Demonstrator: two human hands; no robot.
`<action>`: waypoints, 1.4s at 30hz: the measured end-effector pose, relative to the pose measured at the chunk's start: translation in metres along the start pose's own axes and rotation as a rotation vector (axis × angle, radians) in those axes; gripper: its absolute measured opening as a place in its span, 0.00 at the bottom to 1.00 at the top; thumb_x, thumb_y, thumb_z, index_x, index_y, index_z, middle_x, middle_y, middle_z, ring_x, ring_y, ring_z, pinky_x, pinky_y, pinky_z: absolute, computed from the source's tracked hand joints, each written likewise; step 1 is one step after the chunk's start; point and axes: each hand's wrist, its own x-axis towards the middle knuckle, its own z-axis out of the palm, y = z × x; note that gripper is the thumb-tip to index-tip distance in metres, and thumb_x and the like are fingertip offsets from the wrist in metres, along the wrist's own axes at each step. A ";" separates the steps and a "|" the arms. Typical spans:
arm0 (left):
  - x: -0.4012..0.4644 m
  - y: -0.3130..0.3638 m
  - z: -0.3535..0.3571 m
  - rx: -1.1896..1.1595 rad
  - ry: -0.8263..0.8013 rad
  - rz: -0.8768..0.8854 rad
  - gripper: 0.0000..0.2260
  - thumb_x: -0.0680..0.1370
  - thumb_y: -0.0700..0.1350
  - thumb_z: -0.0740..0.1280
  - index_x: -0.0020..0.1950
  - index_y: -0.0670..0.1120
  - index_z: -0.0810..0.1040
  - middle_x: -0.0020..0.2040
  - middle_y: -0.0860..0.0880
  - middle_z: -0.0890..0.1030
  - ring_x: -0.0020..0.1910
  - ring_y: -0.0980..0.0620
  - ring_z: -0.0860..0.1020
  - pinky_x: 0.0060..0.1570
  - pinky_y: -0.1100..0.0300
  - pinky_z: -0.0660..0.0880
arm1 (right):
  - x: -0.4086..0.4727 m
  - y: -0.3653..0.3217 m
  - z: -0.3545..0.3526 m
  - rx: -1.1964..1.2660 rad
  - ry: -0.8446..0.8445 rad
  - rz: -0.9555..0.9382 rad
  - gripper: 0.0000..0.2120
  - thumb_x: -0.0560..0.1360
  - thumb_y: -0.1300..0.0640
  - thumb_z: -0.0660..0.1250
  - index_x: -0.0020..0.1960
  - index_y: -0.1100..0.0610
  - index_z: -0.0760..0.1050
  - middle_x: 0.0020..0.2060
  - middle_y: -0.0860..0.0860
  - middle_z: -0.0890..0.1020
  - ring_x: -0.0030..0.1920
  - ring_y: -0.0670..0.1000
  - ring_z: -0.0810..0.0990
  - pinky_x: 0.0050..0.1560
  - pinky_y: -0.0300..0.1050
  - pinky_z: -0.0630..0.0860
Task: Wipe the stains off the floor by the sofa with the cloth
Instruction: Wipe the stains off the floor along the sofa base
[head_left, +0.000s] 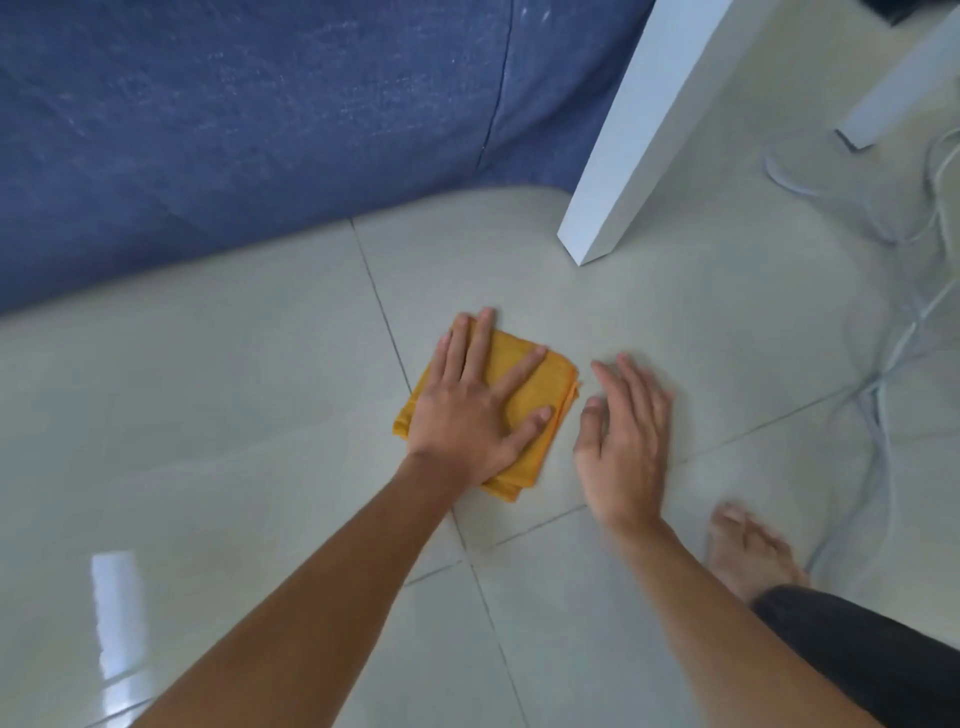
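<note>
A folded orange cloth (540, 387) lies flat on the pale tiled floor (234, 415), just in front of the blue sofa (260, 119). My left hand (472, 410) presses down on the cloth with its fingers spread, covering most of it. My right hand (626, 441) hovers or rests on the bare tile just right of the cloth, fingers apart, holding nothing. No stain shows clearly on the tiles around the cloth.
A white table leg (639, 135) stands on the floor behind and right of the cloth; a second leg (904, 88) is at the far right. White cables (883, 395) trail along the right side. My bare foot (748, 551) and dark trouser leg are at lower right.
</note>
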 end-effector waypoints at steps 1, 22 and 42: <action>-0.020 -0.006 0.002 0.001 0.001 -0.013 0.30 0.77 0.71 0.48 0.79 0.66 0.50 0.82 0.43 0.44 0.81 0.39 0.43 0.79 0.44 0.47 | 0.003 0.003 -0.001 -0.047 -0.031 0.002 0.20 0.78 0.56 0.56 0.66 0.57 0.77 0.69 0.57 0.76 0.72 0.60 0.70 0.71 0.66 0.65; 0.145 -0.056 -0.023 0.031 0.052 -0.352 0.33 0.75 0.71 0.41 0.79 0.64 0.48 0.81 0.39 0.47 0.80 0.36 0.45 0.78 0.42 0.43 | -0.002 0.012 0.010 -0.170 -0.102 -0.038 0.22 0.80 0.55 0.54 0.71 0.56 0.72 0.74 0.55 0.71 0.76 0.57 0.66 0.78 0.61 0.55; -0.169 -0.104 0.004 -0.098 0.146 -0.520 0.31 0.76 0.71 0.52 0.78 0.65 0.56 0.82 0.42 0.47 0.81 0.40 0.47 0.78 0.44 0.49 | -0.090 -0.125 0.022 0.144 -0.243 -0.311 0.21 0.79 0.55 0.56 0.68 0.61 0.75 0.70 0.59 0.75 0.72 0.62 0.70 0.73 0.64 0.64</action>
